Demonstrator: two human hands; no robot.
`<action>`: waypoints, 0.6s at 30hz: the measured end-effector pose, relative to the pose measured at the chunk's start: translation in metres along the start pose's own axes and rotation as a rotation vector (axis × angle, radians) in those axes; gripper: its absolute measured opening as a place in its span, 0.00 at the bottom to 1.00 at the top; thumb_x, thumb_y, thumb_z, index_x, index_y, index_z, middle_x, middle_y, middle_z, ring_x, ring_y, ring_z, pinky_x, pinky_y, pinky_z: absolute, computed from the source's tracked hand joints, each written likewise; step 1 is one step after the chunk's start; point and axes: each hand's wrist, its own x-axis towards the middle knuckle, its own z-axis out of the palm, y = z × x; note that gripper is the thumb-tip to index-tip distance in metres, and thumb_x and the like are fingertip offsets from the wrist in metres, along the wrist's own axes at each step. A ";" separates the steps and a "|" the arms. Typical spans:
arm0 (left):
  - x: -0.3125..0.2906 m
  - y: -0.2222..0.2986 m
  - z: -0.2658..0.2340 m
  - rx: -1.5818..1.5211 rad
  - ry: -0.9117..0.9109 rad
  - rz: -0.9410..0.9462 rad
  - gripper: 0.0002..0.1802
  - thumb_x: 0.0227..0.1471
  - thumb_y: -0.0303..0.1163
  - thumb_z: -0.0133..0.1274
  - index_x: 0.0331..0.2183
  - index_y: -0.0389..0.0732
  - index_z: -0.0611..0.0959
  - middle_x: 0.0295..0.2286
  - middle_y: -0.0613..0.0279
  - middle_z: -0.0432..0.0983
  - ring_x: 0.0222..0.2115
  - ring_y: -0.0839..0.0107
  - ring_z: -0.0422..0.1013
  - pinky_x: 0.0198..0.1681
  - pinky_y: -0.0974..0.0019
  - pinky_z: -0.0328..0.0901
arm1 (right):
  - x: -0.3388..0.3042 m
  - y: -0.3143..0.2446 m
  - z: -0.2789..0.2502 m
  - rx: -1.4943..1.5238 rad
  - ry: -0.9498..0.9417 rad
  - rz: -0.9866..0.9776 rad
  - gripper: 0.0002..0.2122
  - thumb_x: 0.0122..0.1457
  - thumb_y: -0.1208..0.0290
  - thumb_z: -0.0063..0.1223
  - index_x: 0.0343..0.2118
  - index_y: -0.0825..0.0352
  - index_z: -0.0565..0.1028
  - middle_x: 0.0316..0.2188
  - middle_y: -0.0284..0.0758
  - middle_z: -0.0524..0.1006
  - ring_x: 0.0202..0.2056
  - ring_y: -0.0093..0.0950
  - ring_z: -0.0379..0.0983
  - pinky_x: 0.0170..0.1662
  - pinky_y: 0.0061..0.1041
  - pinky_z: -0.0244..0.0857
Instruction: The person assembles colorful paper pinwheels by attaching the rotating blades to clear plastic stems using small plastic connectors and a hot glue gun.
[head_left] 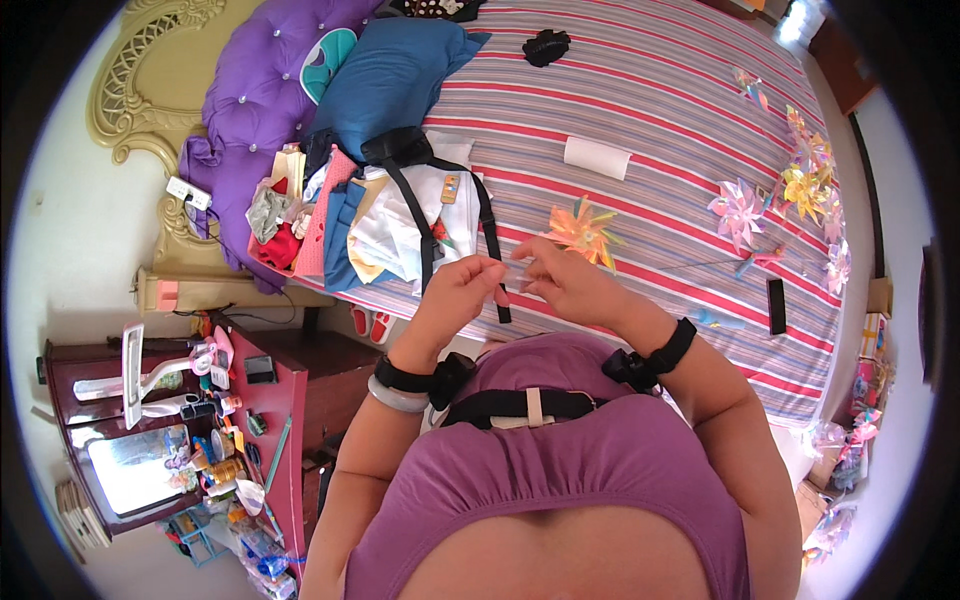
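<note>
Both my hands are raised close together over the near edge of the striped bed [640, 110]. My left hand [460, 292] is closed, its thumb and fingertips pressed together; whatever is in them is too small to make out. A short gap separates it from my right hand [572, 288], whose fingers are bent but apart, with nothing I can identify between them. A faint, clear patch shows between the two hands. Just beyond my right hand lies a shiny yellow-orange pinwheel [583, 230]. A black strap [490, 225] runs down the bed near my left hand.
Several iridescent pinwheels [738, 210], a black phone [776, 306] and a white paper roll [597, 157] lie on the bed. Folded clothes [385, 228] and a blue pillow [390, 85] are at the left. A cluttered red dresser [290, 400] stands lower left.
</note>
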 end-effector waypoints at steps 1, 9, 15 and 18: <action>0.000 -0.002 -0.001 -0.001 0.000 0.000 0.13 0.56 0.33 0.45 0.37 0.34 0.77 0.21 0.61 0.74 0.13 0.85 0.59 0.15 0.82 0.51 | -0.001 -0.003 -0.002 0.006 -0.043 0.026 0.13 0.54 0.75 0.49 0.42 0.69 0.66 0.26 0.40 0.75 0.30 0.33 0.73 0.35 0.28 0.64; -0.013 -0.007 -0.016 -0.184 0.080 -0.002 0.15 0.56 0.36 0.44 0.38 0.35 0.76 0.21 0.60 0.73 0.09 0.79 0.58 0.12 0.78 0.49 | -0.025 0.011 -0.012 -0.072 -0.008 0.095 0.10 0.54 0.65 0.51 0.35 0.66 0.74 0.26 0.37 0.75 0.29 0.33 0.73 0.31 0.28 0.64; -0.017 -0.001 0.005 -0.298 0.196 -0.033 0.14 0.58 0.40 0.41 0.25 0.42 0.69 0.11 0.74 0.53 0.09 0.84 0.49 0.11 0.77 0.44 | -0.022 -0.035 -0.008 -0.860 0.204 -0.253 0.10 0.52 0.62 0.54 0.32 0.63 0.75 0.22 0.35 0.74 0.25 0.35 0.72 0.26 0.32 0.64; -0.025 0.003 0.005 0.329 0.404 0.455 0.14 0.59 0.36 0.39 0.27 0.37 0.71 0.15 0.64 0.64 0.15 0.76 0.58 0.20 0.72 0.55 | -0.020 -0.038 -0.009 -0.600 0.177 -0.256 0.09 0.54 0.64 0.52 0.31 0.64 0.75 0.19 0.34 0.73 0.21 0.31 0.71 0.24 0.28 0.63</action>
